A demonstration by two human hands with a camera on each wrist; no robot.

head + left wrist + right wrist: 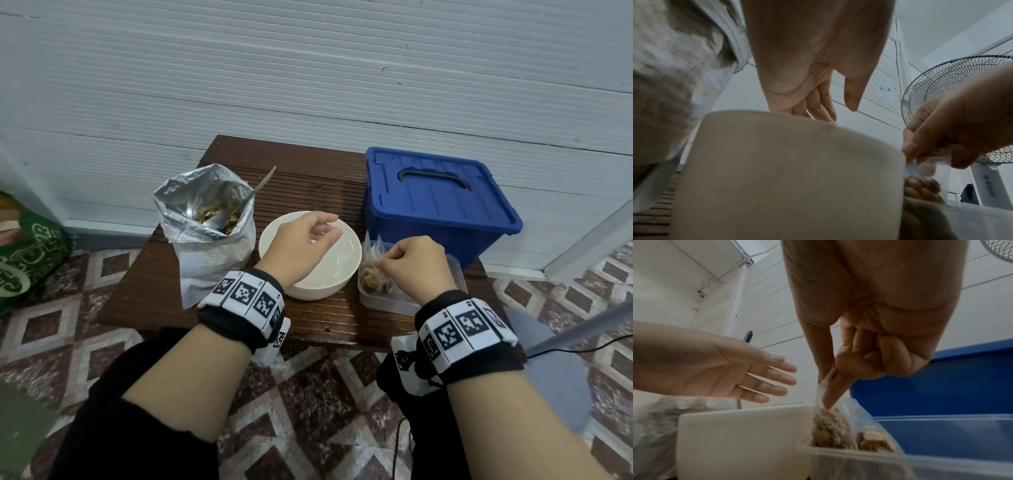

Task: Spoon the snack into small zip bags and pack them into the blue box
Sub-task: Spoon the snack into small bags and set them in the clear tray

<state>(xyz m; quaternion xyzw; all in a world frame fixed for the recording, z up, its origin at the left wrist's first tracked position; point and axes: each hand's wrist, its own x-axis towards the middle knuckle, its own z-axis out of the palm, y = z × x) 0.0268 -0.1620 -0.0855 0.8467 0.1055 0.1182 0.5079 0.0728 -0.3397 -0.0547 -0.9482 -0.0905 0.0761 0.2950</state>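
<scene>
Currently, a small clear zip bag of brown snack (827,426) is pinched by the right hand (416,265); the left hand (301,245) is held open. Spillage is risked if unsealed.

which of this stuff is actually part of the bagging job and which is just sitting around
Part of the job:
foil snack bag with the spoon in it
filled zip bag pinched by the right hand
clear tub holding filled bags
blue box, lid on
left hand, open over the white bowl

Just about:
fan
green bag
</scene>
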